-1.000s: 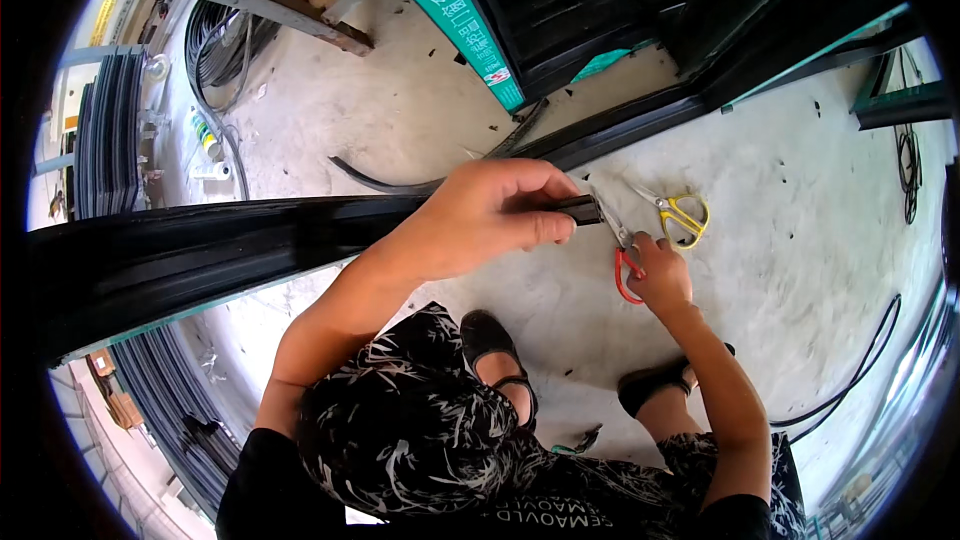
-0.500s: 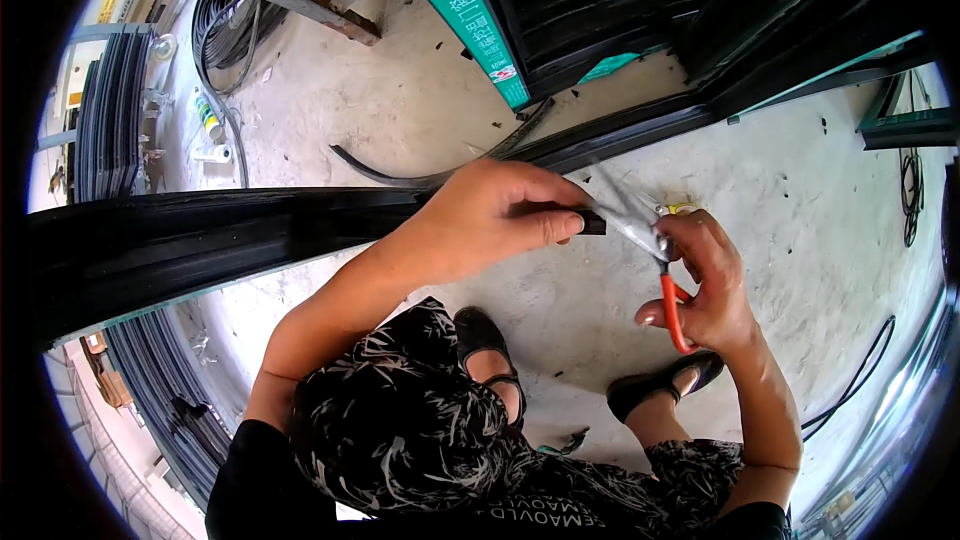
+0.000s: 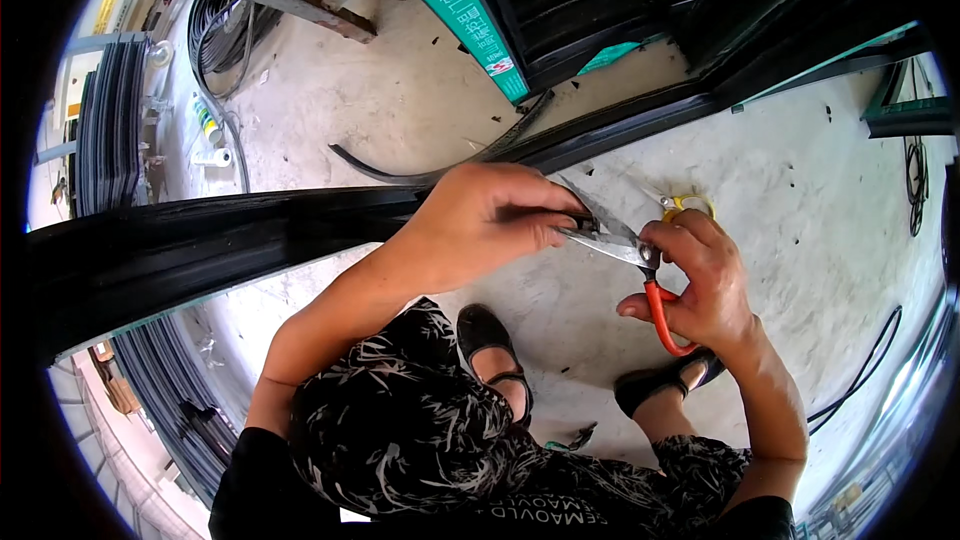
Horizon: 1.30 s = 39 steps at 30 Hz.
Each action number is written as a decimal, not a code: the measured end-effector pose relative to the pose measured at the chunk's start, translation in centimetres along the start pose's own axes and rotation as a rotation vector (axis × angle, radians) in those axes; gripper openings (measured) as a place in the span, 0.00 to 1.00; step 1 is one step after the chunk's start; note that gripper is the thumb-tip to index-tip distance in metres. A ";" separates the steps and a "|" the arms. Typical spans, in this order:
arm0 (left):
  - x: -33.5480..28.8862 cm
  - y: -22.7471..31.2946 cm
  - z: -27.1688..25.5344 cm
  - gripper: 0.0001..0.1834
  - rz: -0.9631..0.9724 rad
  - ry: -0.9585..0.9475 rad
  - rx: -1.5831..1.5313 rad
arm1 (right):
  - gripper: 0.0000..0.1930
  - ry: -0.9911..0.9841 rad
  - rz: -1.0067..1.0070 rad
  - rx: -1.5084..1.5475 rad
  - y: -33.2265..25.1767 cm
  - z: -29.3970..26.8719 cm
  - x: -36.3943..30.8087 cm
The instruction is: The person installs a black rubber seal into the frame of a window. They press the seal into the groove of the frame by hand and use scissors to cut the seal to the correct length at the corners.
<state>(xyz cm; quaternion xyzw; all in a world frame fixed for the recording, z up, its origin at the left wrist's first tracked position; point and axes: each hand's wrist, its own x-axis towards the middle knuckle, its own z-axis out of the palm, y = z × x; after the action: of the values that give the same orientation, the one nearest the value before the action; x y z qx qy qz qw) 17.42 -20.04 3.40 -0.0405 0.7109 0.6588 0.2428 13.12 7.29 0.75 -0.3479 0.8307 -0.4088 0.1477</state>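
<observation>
My left hand (image 3: 478, 212) pinches the end of a black rubber strip (image 3: 586, 223) between thumb and fingers, just in front of a long black frame profile (image 3: 220, 235). My right hand (image 3: 708, 275) is closed on scissors with red handles (image 3: 657, 315). Their blades are spread, one to either side of the strip's end, close to my left fingertips. Most of the strip is hidden behind my left hand. On the floor beyond my right hand lies a second pair of scissors with yellow handles (image 3: 710, 204), partly covered by that hand.
A curved black strip (image 3: 365, 170) lies on the floor behind the profile. Farther off are a coiled black hose (image 3: 215, 35), a white bottle (image 3: 212, 157) and stacked dark profiles (image 3: 108, 125). A frame with a green label (image 3: 455, 15) rises at the back.
The red-handled scissors have moved slightly left and down, and their blades now straddle the strip's end. More of the yellow-handled scissors shows. My left hand has hardly moved.
</observation>
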 end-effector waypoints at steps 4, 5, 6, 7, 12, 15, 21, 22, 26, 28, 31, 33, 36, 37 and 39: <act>-0.1 0.1 0.1 0.11 -0.023 0.040 -0.097 | 0.30 0.008 -0.016 0.011 -0.2 0.4 0.4; -0.2 0.1 0.1 0.11 -0.034 0.046 -0.114 | 0.30 0.009 -0.018 0.010 -0.2 0.5 0.5; -0.2 0.1 0.0 0.10 -0.043 0.058 -0.126 | 0.29 0.009 -0.013 0.017 -0.2 0.6 0.6; -0.3 0.1 0.0 0.09 -0.040 0.064 -0.141 | 0.29 0.016 -0.032 0.010 -0.2 0.7 0.7; -0.6 0.2 -0.3 0.08 -0.077 0.068 -0.108 | 0.31 0.009 -0.099 0.012 0.2 1.1 0.9; -0.5 0.3 0.0 0.09 -0.039 0.052 -0.127 | 0.28 -0.034 -0.050 -0.014 0.6 1.6 0.1; -0.6 0.8 -0.2 0.11 -0.073 0.045 -0.046 | 0.24 0.217 0.415 0.055 4.6 6.2 -1.7; -0.5 0.6 -0.2 0.12 -0.043 0.037 -0.042 | 0.19 0.127 0.391 -0.166 5.7 6.4 -2.4; 0.3 -1.6 0.0 0.12 0.012 0.054 0.155 | 0.14 -0.141 0.282 -0.578 9.4 8.1 -5.3; 1.0 -3.3 -0.2 0.12 0.124 0.088 0.424 | 0.11 -0.407 0.415 -0.621 10.0 8.6 -6.0; 1.5 -6.1 -0.4 0.11 0.130 0.175 0.724 | 0.12 -0.541 0.413 -0.707 9.5 8.7 -5.3; 1.7 -7.8 -1.2 0.11 0.078 0.169 0.915 | 0.12 -0.416 0.362 -0.549 8.3 8.4 -4.3; 1.6 -9.9 -3.0 0.12 0.035 0.138 1.198 | 0.12 -0.189 0.274 -0.324 6.6 10.1 -1.3; 1.3 -10.4 -3.7 0.12 -0.015 0.118 1.294 | 0.12 -0.090 0.222 -0.247 6.2 11.2 -0.4; 0.5 -10.7 -4.6 0.14 -0.169 0.019 1.466 | 0.12 -0.046 0.308 -0.012 5.5 14.1 0.9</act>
<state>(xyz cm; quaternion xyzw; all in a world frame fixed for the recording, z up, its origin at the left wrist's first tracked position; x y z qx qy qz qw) 19.68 -25.67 -6.52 0.0720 0.9652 -0.0067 0.2514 17.49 0.85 -12.29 -0.2263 0.8730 -0.3684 0.2255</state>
